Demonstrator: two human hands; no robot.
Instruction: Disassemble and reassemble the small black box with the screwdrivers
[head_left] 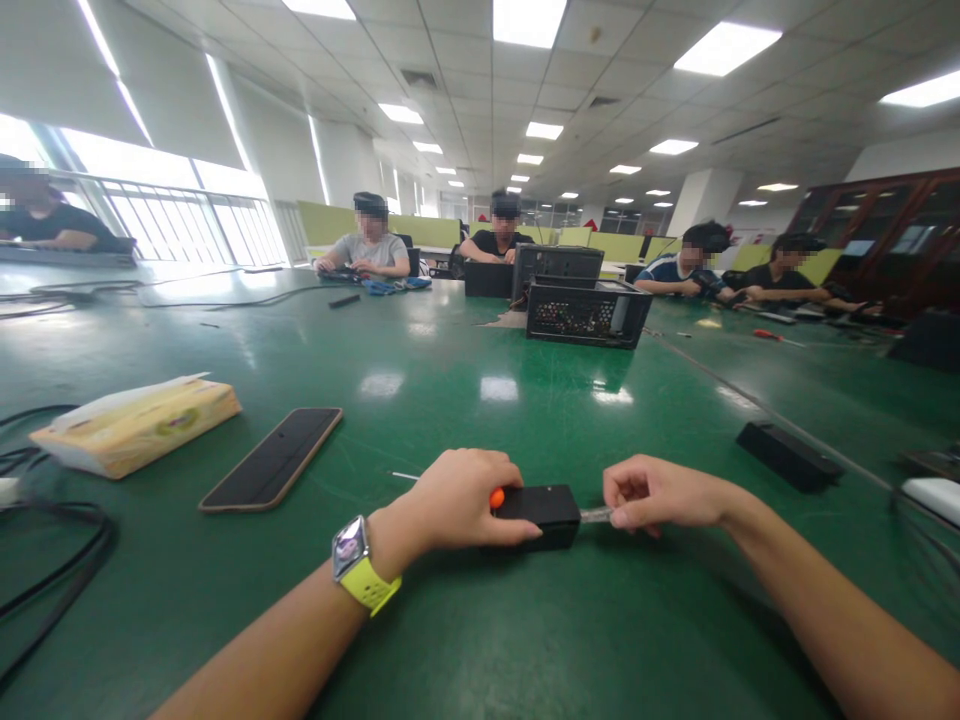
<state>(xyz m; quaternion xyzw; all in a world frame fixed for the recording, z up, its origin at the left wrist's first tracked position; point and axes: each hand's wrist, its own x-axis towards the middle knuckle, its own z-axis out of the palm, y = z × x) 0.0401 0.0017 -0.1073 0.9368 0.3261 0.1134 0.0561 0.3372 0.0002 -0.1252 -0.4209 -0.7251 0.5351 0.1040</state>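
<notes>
A small black box (544, 512) lies on the green table (465, 620) just in front of me. My left hand (457, 500) wraps round its left end, fingers closed, with an orange knob or handle tip (496, 497) showing at the knuckles and a thin metal rod (405, 476) sticking out to the left. A watch with a yellow strap (361, 565) is on that wrist. My right hand (654, 492) pinches a small clear or metallic piece (596, 515) at the box's right end.
A phone (274, 458) lies face down to the left, beside a tissue pack (135, 425). Black cables (45, 560) run along the far left. Another black box (787, 455) sits at right, a computer case (585, 312) mid-table. Several people sit at the far side.
</notes>
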